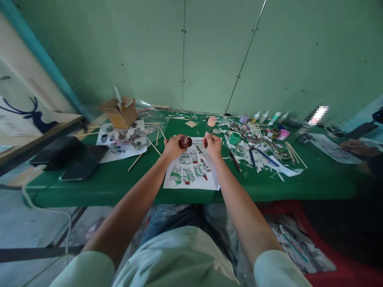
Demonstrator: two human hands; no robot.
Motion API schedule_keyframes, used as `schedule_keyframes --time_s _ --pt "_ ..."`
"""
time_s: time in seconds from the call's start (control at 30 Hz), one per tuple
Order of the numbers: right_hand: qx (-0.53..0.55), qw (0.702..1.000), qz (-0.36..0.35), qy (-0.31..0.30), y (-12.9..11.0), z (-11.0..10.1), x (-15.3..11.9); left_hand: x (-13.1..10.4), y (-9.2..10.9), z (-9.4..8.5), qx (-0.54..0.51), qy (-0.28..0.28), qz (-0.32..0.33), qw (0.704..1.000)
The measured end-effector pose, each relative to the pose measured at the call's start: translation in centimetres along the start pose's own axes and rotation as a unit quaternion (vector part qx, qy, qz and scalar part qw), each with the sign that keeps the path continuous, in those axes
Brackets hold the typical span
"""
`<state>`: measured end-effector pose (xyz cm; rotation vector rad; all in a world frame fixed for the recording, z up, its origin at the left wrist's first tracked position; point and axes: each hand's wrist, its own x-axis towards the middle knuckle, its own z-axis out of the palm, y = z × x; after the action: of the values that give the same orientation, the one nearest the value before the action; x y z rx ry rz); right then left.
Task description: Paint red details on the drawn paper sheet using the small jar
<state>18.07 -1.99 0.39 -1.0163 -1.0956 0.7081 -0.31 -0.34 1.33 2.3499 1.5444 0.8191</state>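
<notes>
My left hand (174, 147) is closed round a small glass jar of dark red paint (185, 142), tilted with its mouth toward the right. In my right hand (213, 145) is a thin paintbrush (198, 140), held like a pen, its tip close to the jar's mouth. Beneath both hands a white sheet (191, 184) lies on the green table. Several cut-out pieces (188, 174) with green and dark red patterns are on the sheet, some partly hidden by my hands.
At left stand a cardboard box (121, 113), a paint-stained paper (104, 156) and a black phone (84, 162). To the right are a green paint pot (235, 138), pliers (265, 156), paper scraps and wooden sticks (296, 154). Another person's hand (357, 148) rests at far right.
</notes>
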Motion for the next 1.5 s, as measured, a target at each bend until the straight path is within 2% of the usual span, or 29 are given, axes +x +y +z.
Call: schedule_keyframes --time_s 0.13,0.4,0.67,1.1,1.2,1.4,1.5 --pt "-0.011 1.0 0.001 -0.026 0.34 0.06 -0.06 -0.13 0.1 0.01 -0.009 0.001 -0.004 1.0" --pt "-0.019 0.999 -0.006 -0.036 0.58 -0.06 -0.1 -0.1 0.04 -0.06 -0.013 -0.004 -0.002 1.0" --pt "-0.034 0.998 0.023 -0.053 0.26 0.21 -0.39 -0.09 -0.26 0.18 -0.016 0.004 0.015 1.0" --pt "0.07 0.993 0.089 0.009 -0.2 -0.14 -0.01 -0.08 -0.53 0.45 -0.034 0.027 0.045 0.998" --pt "0.068 0.994 0.085 -0.013 -0.25 -0.07 -0.12 -0.14 -0.41 0.37 -0.031 0.023 0.05 0.998" --pt "0.01 0.994 0.051 -0.095 0.18 0.23 -0.49 -0.35 -0.22 0.26 -0.022 0.012 0.055 0.998" --pt "0.014 0.995 0.044 -0.086 0.22 0.16 -0.46 -0.44 -0.09 0.12 -0.022 0.005 0.052 0.998"
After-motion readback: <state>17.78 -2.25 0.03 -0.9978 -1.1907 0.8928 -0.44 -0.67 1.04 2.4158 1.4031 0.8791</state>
